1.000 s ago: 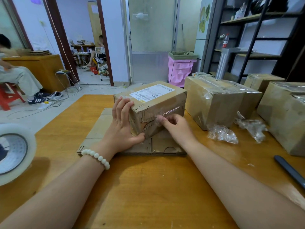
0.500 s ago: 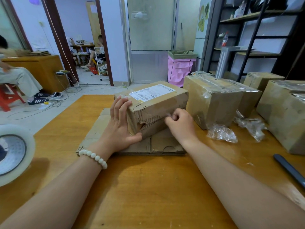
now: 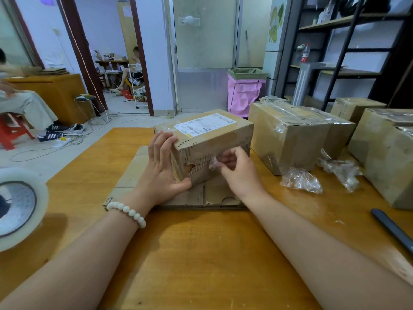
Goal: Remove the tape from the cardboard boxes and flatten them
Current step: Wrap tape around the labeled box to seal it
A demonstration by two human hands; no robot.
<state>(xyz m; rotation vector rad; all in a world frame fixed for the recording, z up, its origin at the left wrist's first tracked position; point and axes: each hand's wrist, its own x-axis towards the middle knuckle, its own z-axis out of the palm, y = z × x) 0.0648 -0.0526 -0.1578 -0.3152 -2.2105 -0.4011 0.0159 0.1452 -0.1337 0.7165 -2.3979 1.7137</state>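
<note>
Pinching tape (image 3: 213, 163), right hand (image 3: 241, 173); left hand (image 3: 161, 170) braces box (image 3: 214, 139).

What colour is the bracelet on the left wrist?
The bracelet is white; head view.

The orange wooden table (image 3: 201, 253) carries flattened cardboard (image 3: 134, 173) at its middle. Taped boxes (image 3: 288, 139) stand along the far right, with wads of crumpled tape (image 3: 300, 181) just in front of them. A dark tool (image 3: 391, 229) lies near right, and a tape roll (image 3: 20, 206) sits near left.
</note>
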